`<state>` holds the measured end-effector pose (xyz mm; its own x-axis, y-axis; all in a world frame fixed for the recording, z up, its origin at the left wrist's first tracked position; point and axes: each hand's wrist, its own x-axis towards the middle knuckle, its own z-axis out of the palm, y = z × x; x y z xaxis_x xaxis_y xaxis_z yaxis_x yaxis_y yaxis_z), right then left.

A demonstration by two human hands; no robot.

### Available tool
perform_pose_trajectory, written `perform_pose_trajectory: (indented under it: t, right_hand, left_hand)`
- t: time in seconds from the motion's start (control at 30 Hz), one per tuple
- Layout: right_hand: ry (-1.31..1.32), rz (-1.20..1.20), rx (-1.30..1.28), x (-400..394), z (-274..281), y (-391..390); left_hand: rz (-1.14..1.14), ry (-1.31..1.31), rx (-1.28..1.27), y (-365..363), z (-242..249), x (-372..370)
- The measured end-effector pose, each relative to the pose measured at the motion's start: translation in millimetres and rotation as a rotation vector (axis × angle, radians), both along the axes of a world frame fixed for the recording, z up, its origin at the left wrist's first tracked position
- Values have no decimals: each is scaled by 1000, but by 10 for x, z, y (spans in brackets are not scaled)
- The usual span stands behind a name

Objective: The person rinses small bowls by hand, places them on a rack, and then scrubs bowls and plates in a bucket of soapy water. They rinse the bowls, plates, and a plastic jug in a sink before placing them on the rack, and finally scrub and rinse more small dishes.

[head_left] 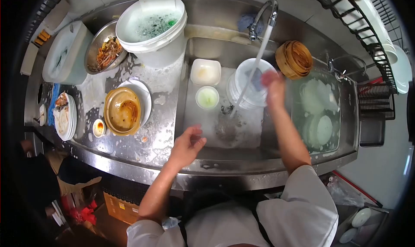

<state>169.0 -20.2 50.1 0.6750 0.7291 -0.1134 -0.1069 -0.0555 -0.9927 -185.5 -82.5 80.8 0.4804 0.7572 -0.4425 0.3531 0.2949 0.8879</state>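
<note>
My left hand (186,149) hovers over the front edge of the sink (207,154), empty, its fingers loosely curled and the thumb apart. At the right side of a translucent plastic tub (235,89) is my right hand (275,90), its fingers smeared by motion. Water runs from the tap (272,20) in a stream that crosses in front of the tub. Left of the tub, a square white bowl (205,72) and a small round cup (207,98) with pale green contents stand in the sink.
Bamboo steamers (294,59) sit behind a water-filled basin (317,117) with submerged dishes. On the left counter are a white bucket (162,52) of suds, a metal bowl (103,48) of scraps, a brown clay pot (122,111) and stacked plates (65,119). A rack (359,30) hangs upper right.
</note>
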Motion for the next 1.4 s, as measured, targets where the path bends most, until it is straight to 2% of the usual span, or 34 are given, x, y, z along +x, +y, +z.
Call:
perform_pose_trajectory:
  t: [0.03, 0.07, 0.1, 0.13, 0.2, 0.27, 0.33, 0.37, 0.4, 0.43, 0.53, 0.57, 0.67, 0.77, 0.83, 0.87, 0.9, 0.93, 0.97, 1.0, 1.1, 1.17, 1.2, 1.23, 1.27, 1.3, 1.33, 1.37, 1.4]
  right_hand:
    - [-197, -82, 46, 60, 429, 99]
    - [-170, -45, 305, 44, 718, 287]
    - [-198, 27, 309, -37, 947, 403]
    - [-379, 232, 263, -84, 1173, 567]
    - [-859, 401, 367, -307, 1279, 833]
    - [-668, 431, 327, -394, 1244, 1009]
    - [-730, 74, 252, -115, 994, 1015]
    - [-543, -100, 122, 84, 717, 1126]
    - [-711, -259, -128, 388, 258, 1340]
    - [-575, -81, -183, 710, -230, 1514]
    - [-42, -35, -104, 514, -103, 1589]
    - [-400, -91, -89, 702, -352, 1803]
    - [-1197, -74, -85, 13, 171, 1572]
    - [-1095, 167, 147, -182, 153, 1393]
    - [-1126, 173, 236, -374, 234, 837]
    - [-877, 399, 130, -480, 23, 487]
    - [-771, 511, -5, -646, -283, 119]
    - [-1042, 761, -170, -619, -1155, -124]
    - [-1078, 1183, -541, -712, -1337, -297]
    - [-1139, 1355, -606, -767, -1612, -445]
    - [-1330, 770, -128, -573, -3377, -524]
    - [-1481, 1088, -475, -576, -3470, -441]
    - [-1369, 1217, -684, -673, -3312, -439]
    - [-1240, 1004, -767, -773, -3483, -511]
    - [-1533, 740, -355, -776, -3595, -592]
    - [-1565, 876, -512, -775, -3760, -563]
    - [-1580, 860, -405, -723, -3871, -554]
    - [-1350, 914, -587, -748, -3748, -521]
    - [-1406, 968, -537, -744, -3713, -493]
  left_hand:
    - [-5, -6, 12, -8, -46, 28]
    - [2, 1, 10, -25, -48, 64]
    - [9, 8, 10, -37, -47, 104]
    - [20, 15, 10, -43, -44, 151]
    - [33, -2, -9, -70, 27, 224]
    - [56, -8, -21, -124, 45, 205]
    - [146, -44, 11, -218, 32, 69]
    - [216, -70, 11, -271, 37, -34]
    - [290, -93, 12, -314, 41, -145]
    - [384, -123, -26, -350, 30, -283]
    - [660, -136, -61, -428, 89, -669]
    - [743, -139, -48, -459, 79, -786]
    - [920, -235, -31, -468, -29, -1055]
    - [961, -302, -10, -449, -2, -1122]
    - [999, -285, 45, -484, 101, -1112]
    - [1023, -277, 71, -521, 147, -1102]
    - [1069, -231, 93, -566, 207, -1085]
    - [1094, -232, 109, -614, 204, -1099]
    - [1119, -231, 129, -672, 185, -1130]
    - [1143, -226, 151, -728, 164, -1156]
    - [1121, -147, 188, -885, 175, -1149]
    - [1108, -78, 207, -975, 157, -1174]
    - [1123, -47, 202, -988, 229, -1105]
    - [1113, -41, 190, -1022, 221, -1143]
    - [1109, -48, 186, -1040, 179, -1182]
    - [1104, -54, 181, -1027, 201, -1181]
    - [1088, -68, 170, -990, 224, -1170]
    - [1069, -45, 170, -948, 241, -1179]
    - [1044, -29, 162, -885, 250, -1177]
